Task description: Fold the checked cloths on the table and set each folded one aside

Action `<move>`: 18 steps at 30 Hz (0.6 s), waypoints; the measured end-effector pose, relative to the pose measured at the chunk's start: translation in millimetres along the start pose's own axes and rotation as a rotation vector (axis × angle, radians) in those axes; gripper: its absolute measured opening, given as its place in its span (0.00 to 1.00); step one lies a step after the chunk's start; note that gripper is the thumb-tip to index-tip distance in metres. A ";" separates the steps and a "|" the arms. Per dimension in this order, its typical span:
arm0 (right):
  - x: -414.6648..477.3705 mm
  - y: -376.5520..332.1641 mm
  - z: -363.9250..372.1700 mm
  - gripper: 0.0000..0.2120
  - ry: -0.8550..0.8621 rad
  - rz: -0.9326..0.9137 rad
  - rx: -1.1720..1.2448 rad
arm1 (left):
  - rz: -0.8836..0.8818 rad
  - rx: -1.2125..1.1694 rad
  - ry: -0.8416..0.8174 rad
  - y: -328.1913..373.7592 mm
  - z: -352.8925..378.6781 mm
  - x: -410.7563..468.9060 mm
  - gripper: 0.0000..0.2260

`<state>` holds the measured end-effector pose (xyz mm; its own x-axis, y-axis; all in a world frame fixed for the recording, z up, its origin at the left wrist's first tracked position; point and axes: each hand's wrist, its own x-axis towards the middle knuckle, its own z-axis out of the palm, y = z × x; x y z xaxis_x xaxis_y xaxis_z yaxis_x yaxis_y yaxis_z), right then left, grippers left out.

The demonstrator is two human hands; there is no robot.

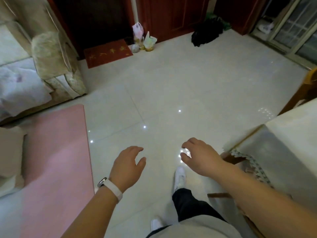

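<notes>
While the person stands on pale floor tiles point(171, 83), a pink mat point(56, 160) lies well to the left of the table point(291, 134), and the left hand point(127, 166), wearing a white wristband point(113, 188), hangs empty with loosely curled fingers, nearer the table. The right hand point(200, 157), likewise empty and relaxed, is apart from the left and just beside the table's corner, where a patterned trim point(253, 166) edges the pale cover; where the checked cloths lie cannot be told.
</notes>
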<state>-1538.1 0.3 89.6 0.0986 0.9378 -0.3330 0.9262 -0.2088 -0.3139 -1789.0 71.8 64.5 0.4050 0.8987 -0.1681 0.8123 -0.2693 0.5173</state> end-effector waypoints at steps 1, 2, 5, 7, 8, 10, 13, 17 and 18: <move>13.5 6.1 -0.8 0.20 -0.007 0.000 0.012 | -0.003 0.010 -0.013 1.9 -0.8 14.2 0.18; 28.5 11.9 -2.9 0.20 -0.012 -0.003 0.024 | -0.012 0.014 -0.022 3.2 -2.2 29.8 0.18; 79.6 31.2 -18.6 0.20 -0.008 -0.018 0.062 | -0.039 0.055 -0.029 10.5 -9.5 84.8 0.19; 115.3 47.4 -37.5 0.21 -0.002 -0.028 0.076 | -0.058 0.085 -0.036 21.5 -14.3 125.6 0.19; 132.0 56.9 -48.4 0.21 0.006 -0.029 0.076 | -0.063 0.095 -0.043 29.2 -15.7 146.4 0.19; 160.0 77.1 -72.2 0.20 0.028 -0.016 0.078 | -0.047 0.120 -0.073 49.5 -17.3 186.9 0.20; 194.6 104.1 -105.0 0.20 0.046 0.000 0.089 | 0.017 0.123 -0.072 85.0 -20.0 237.7 0.20; 229.3 128.9 -138.7 0.21 0.063 0.041 0.099 | 0.054 0.141 -0.087 112.0 -24.4 293.0 0.19; 236.5 133.1 -142.8 0.21 0.068 0.052 0.109 | 0.060 0.138 -0.105 114.6 -25.2 304.1 0.20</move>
<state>-1339.5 233.9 96.0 0.1732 0.9409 -0.2912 0.8744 -0.2829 -0.3943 -1583.3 323.0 93.8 0.4899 0.8405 -0.2313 0.8326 -0.3725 0.4099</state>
